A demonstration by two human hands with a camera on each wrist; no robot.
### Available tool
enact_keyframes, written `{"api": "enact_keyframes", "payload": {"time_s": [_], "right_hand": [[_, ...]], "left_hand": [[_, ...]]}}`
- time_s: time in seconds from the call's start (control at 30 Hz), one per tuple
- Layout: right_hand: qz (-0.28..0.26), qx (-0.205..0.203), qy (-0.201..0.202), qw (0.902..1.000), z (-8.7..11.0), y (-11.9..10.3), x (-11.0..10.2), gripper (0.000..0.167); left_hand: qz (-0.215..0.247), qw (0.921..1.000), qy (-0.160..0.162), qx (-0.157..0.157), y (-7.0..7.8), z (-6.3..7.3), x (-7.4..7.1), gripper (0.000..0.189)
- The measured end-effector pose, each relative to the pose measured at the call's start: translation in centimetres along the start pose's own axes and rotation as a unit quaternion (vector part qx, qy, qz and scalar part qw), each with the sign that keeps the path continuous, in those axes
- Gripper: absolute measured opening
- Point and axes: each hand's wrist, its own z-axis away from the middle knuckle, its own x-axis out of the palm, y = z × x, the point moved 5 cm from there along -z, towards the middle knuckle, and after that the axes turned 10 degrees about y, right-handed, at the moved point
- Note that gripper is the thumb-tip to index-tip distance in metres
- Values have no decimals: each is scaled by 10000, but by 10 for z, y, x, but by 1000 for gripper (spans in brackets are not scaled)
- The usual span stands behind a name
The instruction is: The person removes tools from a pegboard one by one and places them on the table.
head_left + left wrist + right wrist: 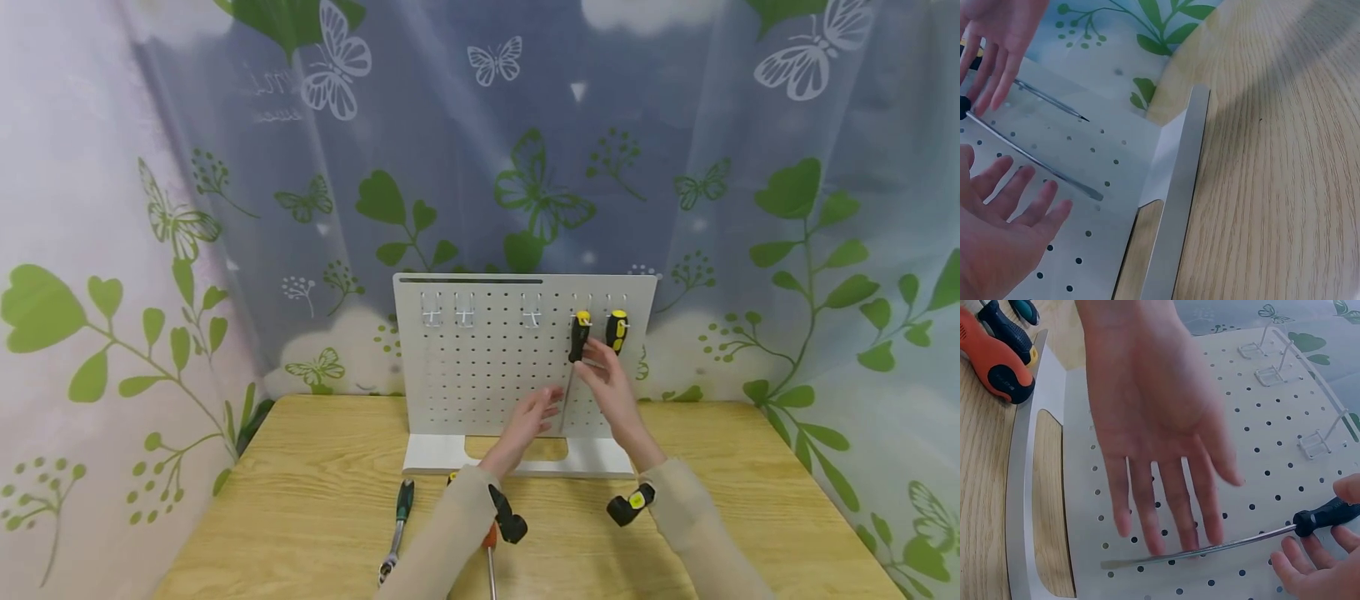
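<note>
A black-and-yellow screwdriver (580, 337) hangs at a hook on the white pegboard (480, 367), its long shaft (1241, 540) slanting down across the holes. Around the lower part of its handle, my right hand (611, 387) has thumb and fingers loosely spread, fingertips right at the handle. My left hand (527, 421) is beside the shaft, fingers extended; in the right wrist view its fingertips overlap the shaft near the flat tip. A second black-and-yellow screwdriver (617, 332) hangs to the right, its thin pointed shaft (1054, 100) showing in the left wrist view.
Bare wire hooks (465, 312) line the board's upper left and middle. On the wooden table (322, 450) in front lie a green-handled ratchet wrench (403, 504), an orange-and-black screwdriver (994, 359) and another dark-handled screwdriver (1010, 331), partly behind my left sleeve. A patterned curtain (450, 167) stands behind.
</note>
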Motion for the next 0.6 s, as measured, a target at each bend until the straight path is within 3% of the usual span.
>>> {"api": "enact_keyframes", "payload": {"time_s": [0.17,0.37,0.6], "right_hand": [[22,-87,52,9999,0,-1,0,61],[-156,-210,165,9995,-4,-7,-1,58],[-237,-199,257,9992,-9,-12,-2,53]], "left_hand": [[-58,9998,138,-101,-1,1,7,49],[185,9995,219,152,2,5,15,35],[478,9985,160,223,5,12,21,29]]}}
